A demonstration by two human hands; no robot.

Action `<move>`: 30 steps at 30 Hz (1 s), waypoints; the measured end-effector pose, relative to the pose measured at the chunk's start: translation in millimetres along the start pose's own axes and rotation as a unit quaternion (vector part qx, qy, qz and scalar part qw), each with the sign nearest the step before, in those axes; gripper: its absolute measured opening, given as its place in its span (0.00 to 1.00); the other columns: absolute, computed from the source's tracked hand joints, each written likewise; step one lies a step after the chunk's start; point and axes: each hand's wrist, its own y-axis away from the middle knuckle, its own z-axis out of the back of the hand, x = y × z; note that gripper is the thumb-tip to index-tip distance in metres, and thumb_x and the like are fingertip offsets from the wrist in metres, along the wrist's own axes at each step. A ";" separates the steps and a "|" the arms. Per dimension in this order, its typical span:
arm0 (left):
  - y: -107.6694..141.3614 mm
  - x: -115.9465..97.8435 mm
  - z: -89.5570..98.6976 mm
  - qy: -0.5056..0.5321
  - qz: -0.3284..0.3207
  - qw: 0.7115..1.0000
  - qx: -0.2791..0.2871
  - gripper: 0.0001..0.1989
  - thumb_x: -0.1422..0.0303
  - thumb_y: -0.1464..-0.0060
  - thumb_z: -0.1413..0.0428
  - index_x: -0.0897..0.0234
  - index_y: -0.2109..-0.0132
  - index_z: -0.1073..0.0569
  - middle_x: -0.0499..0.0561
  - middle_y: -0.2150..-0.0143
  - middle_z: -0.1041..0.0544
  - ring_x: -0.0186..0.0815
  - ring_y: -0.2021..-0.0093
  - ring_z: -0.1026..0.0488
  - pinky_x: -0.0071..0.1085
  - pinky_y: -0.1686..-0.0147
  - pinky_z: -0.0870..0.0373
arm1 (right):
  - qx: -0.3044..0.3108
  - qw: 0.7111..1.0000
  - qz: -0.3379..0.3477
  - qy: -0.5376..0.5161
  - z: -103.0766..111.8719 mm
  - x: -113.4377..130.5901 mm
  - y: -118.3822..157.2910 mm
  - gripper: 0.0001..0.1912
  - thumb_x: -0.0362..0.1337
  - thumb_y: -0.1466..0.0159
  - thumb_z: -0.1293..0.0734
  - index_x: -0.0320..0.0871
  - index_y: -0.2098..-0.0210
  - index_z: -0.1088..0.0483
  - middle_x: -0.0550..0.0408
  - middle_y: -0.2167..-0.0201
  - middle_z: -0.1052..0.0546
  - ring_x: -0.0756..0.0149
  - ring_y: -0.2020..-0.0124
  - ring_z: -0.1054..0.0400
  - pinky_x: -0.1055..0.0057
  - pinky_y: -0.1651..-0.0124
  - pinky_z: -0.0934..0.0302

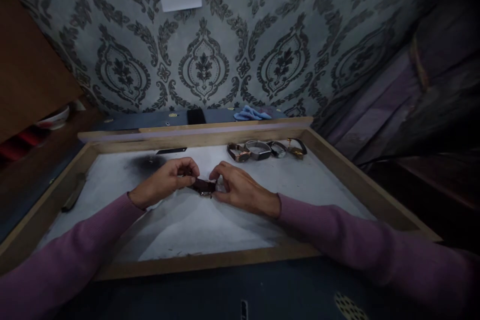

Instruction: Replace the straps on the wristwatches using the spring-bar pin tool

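Note:
A wristwatch with a dark brown strap is between my two hands, over the white floor of a shallow wooden-framed tray. My left hand pinches the strap at its left end between thumb and fingertips. My right hand curls around the watch's right end, thumb and fingers pressed close to it. The fingers partly cover the watch, and its dial is hard to make out. Several other watches stand on their sides in a row near the tray's back right.
A thin black strip and a dark smudge are at the back left. A dark long object leans by the left wall. Behind the tray are a black flat object and a blue cloth.

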 end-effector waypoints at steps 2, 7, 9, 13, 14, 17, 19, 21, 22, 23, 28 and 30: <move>0.0 -1.0 -0.9 -0.006 0.003 1.000 -0.004 0.08 0.67 0.54 0.43 0.66 0.66 0.31 0.46 0.70 0.30 0.32 0.68 0.33 0.29 0.67 0.41 | 0.005 1.000 -0.009 0.004 1.1 -0.5 -0.1 0.11 0.27 0.46 0.31 0.40 0.64 0.32 0.58 0.69 0.34 0.73 0.74 0.41 0.75 0.70 0.47; -0.5 -2.2 -3.6 -0.025 -0.003 1.000 -0.011 0.07 0.67 0.54 0.44 0.65 0.68 0.31 0.47 0.71 0.29 0.33 0.68 0.32 0.29 0.66 0.39 | 0.009 1.000 -0.015 -0.023 0.8 -0.4 -0.6 0.08 0.25 0.46 0.32 0.39 0.66 0.31 0.58 0.70 0.34 0.74 0.74 0.41 0.75 0.70 0.47; -1.3 -1.5 -4.5 -0.031 -0.006 0.999 -0.012 0.07 0.67 0.55 0.44 0.66 0.68 0.31 0.47 0.72 0.30 0.33 0.68 0.32 0.29 0.67 0.39 | 0.003 0.999 -0.020 -0.038 -1.3 -0.9 -1.2 0.08 0.25 0.46 0.32 0.39 0.67 0.31 0.59 0.70 0.34 0.74 0.75 0.41 0.75 0.70 0.47; -2.6 -0.1 -6.3 -0.028 -0.004 0.999 -0.015 0.06 0.68 0.55 0.44 0.66 0.69 0.31 0.46 0.72 0.30 0.33 0.69 0.32 0.29 0.67 0.39 | -0.007 0.998 -0.027 -0.055 -6.4 -3.3 -2.2 0.08 0.25 0.46 0.31 0.39 0.68 0.31 0.60 0.72 0.34 0.75 0.75 0.41 0.76 0.71 0.47; -2.6 -0.1 -6.7 -0.027 -0.003 1.000 -0.015 0.06 0.68 0.55 0.44 0.66 0.69 0.31 0.46 0.72 0.30 0.32 0.70 0.32 0.29 0.67 0.39 | -0.007 0.998 -0.028 -0.057 -7.3 -3.7 -2.3 0.08 0.25 0.46 0.31 0.40 0.68 0.31 0.60 0.72 0.34 0.75 0.75 0.41 0.76 0.71 0.47; -2.3 -0.8 -8.2 -0.036 -0.002 0.999 -0.011 0.05 0.69 0.55 0.45 0.66 0.69 0.31 0.45 0.73 0.30 0.32 0.70 0.33 0.28 0.68 0.39 | -0.003 0.997 -0.026 -0.067 -8.2 -3.4 -2.2 0.08 0.26 0.46 0.30 0.40 0.67 0.32 0.60 0.72 0.34 0.74 0.75 0.40 0.76 0.71 0.46; -2.4 -1.2 -9.4 -0.046 -0.005 0.999 -0.007 0.05 0.69 0.55 0.45 0.66 0.69 0.30 0.45 0.73 0.30 0.31 0.71 0.34 0.27 0.69 0.39 | 0.000 0.997 -0.028 -0.075 -7.8 -2.2 -2.0 0.09 0.27 0.46 0.29 0.40 0.67 0.32 0.60 0.71 0.33 0.74 0.75 0.40 0.76 0.71 0.46; -3.0 -0.6 -10.7 -0.055 -0.014 0.998 -0.007 0.04 0.69 0.55 0.45 0.66 0.70 0.30 0.45 0.74 0.31 0.30 0.72 0.35 0.27 0.70 0.40 | 0.004 0.996 -0.032 -0.082 -7.4 -1.1 -1.8 0.09 0.27 0.46 0.29 0.40 0.68 0.32 0.59 0.71 0.33 0.74 0.75 0.40 0.76 0.71 0.45; -3.6 0.2 -11.4 -0.058 -0.018 0.998 -0.007 0.04 0.69 0.55 0.45 0.66 0.70 0.30 0.45 0.74 0.31 0.29 0.72 0.36 0.26 0.71 0.41 | 0.005 0.996 -0.034 -0.085 -7.5 -0.7 -1.8 0.09 0.28 0.46 0.29 0.40 0.68 0.33 0.59 0.71 0.33 0.74 0.75 0.40 0.76 0.71 0.45; -4.4 1.2 -12.0 -0.060 -0.021 0.998 -0.007 0.05 0.68 0.55 0.44 0.66 0.70 0.30 0.44 0.75 0.32 0.29 0.73 0.37 0.26 0.72 0.42 | 0.006 0.996 -0.034 -0.085 -7.7 -0.5 -1.9 0.09 0.28 0.46 0.29 0.40 0.68 0.33 0.59 0.71 0.33 0.74 0.75 0.40 0.75 0.71 0.45; -7.2 4.8 -13.9 -0.050 -0.012 0.999 -0.001 0.08 0.66 0.55 0.42 0.65 0.70 0.31 0.44 0.76 0.33 0.29 0.74 0.37 0.26 0.73 0.42 | 0.001 0.997 -0.027 -0.076 -9.5 -0.2 -2.9 0.08 0.30 0.45 0.28 0.40 0.67 0.31 0.57 0.68 0.31 0.73 0.74 0.39 0.74 0.70 0.44; -7.3 4.4 -14.4 -0.046 -0.007 0.999 0.005 0.08 0.66 0.54 0.42 0.65 0.70 0.31 0.44 0.75 0.31 0.29 0.73 0.36 0.26 0.72 0.41 | -0.001 0.996 -0.023 -0.081 -9.9 0.4 -3.3 0.09 0.31 0.45 0.27 0.40 0.66 0.30 0.56 0.68 0.30 0.72 0.73 0.38 0.74 0.69 0.44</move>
